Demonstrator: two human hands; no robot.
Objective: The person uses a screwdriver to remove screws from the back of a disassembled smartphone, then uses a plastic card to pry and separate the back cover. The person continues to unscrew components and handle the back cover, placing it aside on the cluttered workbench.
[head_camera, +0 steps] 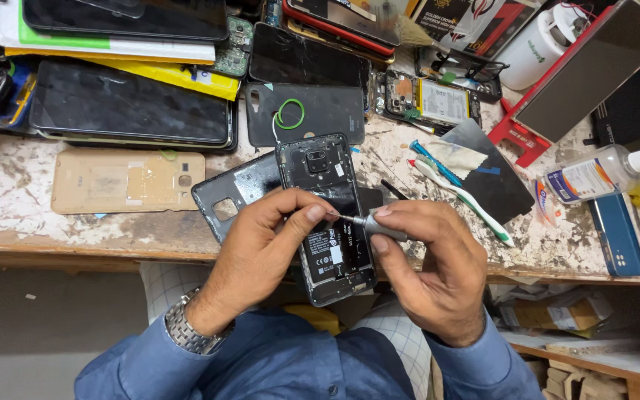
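Note:
An opened black phone (329, 215) with its back cover off lies at the front edge of the worn workbench (9, 185). My left hand (261, 252) grips its left side, thumb and forefinger at the tip of a small grey screwdriver (368, 223). My right hand (435, 267) holds the screwdriver's handle, the tip pointing left over the phone's middle. A dark phone back cover (235, 194) lies under and to the left of the phone.
A beige phone cover (127, 180) lies at left. Tablets and phones (127, 104) are stacked behind. A green wire loop (289, 113) sits on a dark cover. At right are a toothbrush (464, 198), a clear bottle (594, 174) and a blue phone (618, 233).

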